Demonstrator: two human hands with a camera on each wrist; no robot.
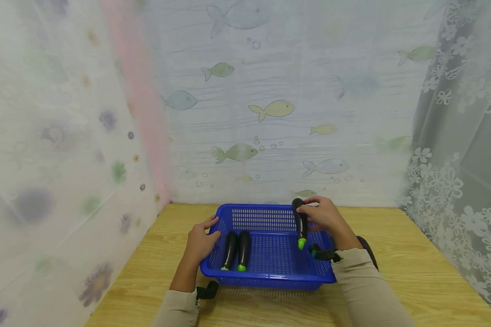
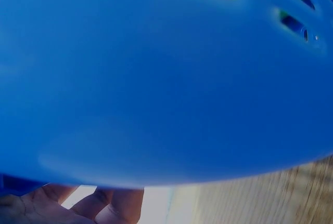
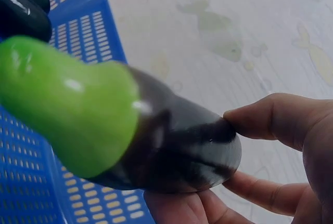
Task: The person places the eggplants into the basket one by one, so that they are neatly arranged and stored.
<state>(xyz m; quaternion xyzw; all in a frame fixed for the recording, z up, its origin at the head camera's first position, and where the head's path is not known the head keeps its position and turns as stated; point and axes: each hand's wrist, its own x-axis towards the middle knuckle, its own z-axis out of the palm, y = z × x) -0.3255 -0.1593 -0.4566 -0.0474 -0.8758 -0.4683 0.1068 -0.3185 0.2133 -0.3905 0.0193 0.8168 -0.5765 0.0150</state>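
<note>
A blue plastic basket (image 1: 270,275) with slotted walls sits on the wooden table. Inside it, at the left, two dark eggplants (image 1: 230,250) with green stem ends lie side by side. Over the basket's right part, my right hand (image 1: 320,214) pinches a third eggplant (image 1: 300,222), its green end pointing down toward me. The right wrist view shows the thumb and fingertips on the dark body of this eggplant (image 3: 182,146). My left hand (image 1: 200,240) grips the basket's left rim; in the left wrist view its fingers (image 2: 122,206) show past the blue wall (image 2: 166,94).
A dark rounded thing (image 1: 368,252) lies on the table (image 1: 417,254) to the right, mostly hidden behind the right forearm. Fish-printed sheeting (image 1: 245,127) hangs behind the table, and flowered sheeting (image 1: 65,159) hangs along the left side.
</note>
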